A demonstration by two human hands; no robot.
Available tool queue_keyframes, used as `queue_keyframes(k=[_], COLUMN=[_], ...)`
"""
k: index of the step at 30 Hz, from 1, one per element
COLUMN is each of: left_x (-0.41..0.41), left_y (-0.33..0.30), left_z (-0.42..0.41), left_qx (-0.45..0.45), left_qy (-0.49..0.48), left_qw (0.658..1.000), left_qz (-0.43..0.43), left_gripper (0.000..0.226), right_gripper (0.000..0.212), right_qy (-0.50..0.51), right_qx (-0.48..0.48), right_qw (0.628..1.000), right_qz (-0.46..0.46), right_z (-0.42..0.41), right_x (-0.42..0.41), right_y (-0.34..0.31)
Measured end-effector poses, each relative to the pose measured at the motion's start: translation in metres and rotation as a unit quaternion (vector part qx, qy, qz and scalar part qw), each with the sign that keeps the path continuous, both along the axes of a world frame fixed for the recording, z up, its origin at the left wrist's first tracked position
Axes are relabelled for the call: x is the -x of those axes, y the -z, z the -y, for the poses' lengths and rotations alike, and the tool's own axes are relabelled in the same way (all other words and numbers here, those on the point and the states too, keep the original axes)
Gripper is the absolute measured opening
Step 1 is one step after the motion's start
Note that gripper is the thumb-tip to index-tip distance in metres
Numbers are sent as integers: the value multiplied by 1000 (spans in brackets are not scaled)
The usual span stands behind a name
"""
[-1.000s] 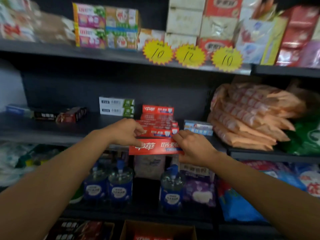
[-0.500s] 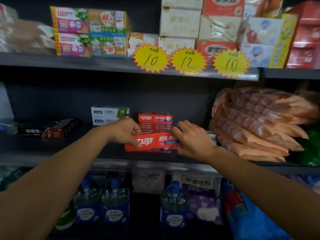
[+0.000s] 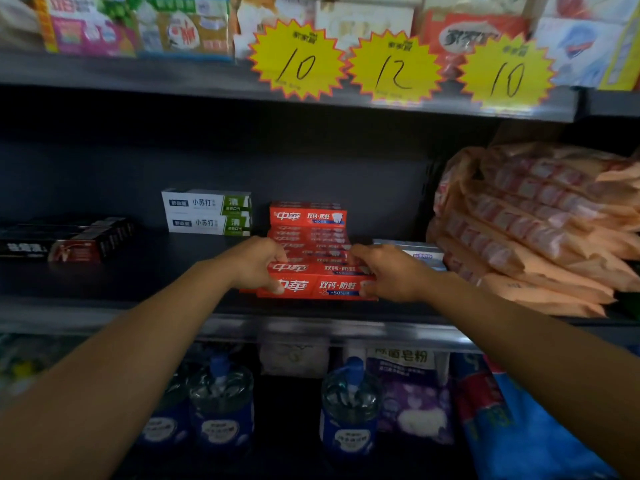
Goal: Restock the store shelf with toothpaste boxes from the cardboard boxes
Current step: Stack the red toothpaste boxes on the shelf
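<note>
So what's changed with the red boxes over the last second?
Both hands, left hand and right hand, carried the red toothpaste boxes from in front of the shelf edge inward onto the shelf, against the red stack. Both hands still grip the ends. The white-green boxes and black boxes stayed put.

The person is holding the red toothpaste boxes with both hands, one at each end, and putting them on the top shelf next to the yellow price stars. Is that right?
Not quite. The head view shows both hands, left hand and right hand, at the ends of the red toothpaste boxes, but on the middle shelf, below the yellow price stars, not the top one.
</note>
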State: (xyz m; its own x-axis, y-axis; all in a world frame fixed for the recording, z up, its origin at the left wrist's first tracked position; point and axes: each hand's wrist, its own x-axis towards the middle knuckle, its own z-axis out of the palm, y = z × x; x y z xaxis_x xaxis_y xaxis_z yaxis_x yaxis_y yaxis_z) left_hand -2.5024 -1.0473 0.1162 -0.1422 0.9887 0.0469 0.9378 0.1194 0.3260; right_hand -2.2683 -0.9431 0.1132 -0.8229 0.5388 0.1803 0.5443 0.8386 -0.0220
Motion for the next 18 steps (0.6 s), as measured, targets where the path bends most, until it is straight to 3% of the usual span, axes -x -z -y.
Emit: queue_keyframes(k=[18], left_x=[5], left_y=[14], left_z=[-5], left_qx=[-24], left_qy=[-37], left_qw=[998], left_qz=[-37], left_gripper=[48], right_gripper=[37], right_qy=[4], right_qx=[6], right_qw=[1000], right_qz=[13], right_z=[-14], right_x=[15], right_y=[23])
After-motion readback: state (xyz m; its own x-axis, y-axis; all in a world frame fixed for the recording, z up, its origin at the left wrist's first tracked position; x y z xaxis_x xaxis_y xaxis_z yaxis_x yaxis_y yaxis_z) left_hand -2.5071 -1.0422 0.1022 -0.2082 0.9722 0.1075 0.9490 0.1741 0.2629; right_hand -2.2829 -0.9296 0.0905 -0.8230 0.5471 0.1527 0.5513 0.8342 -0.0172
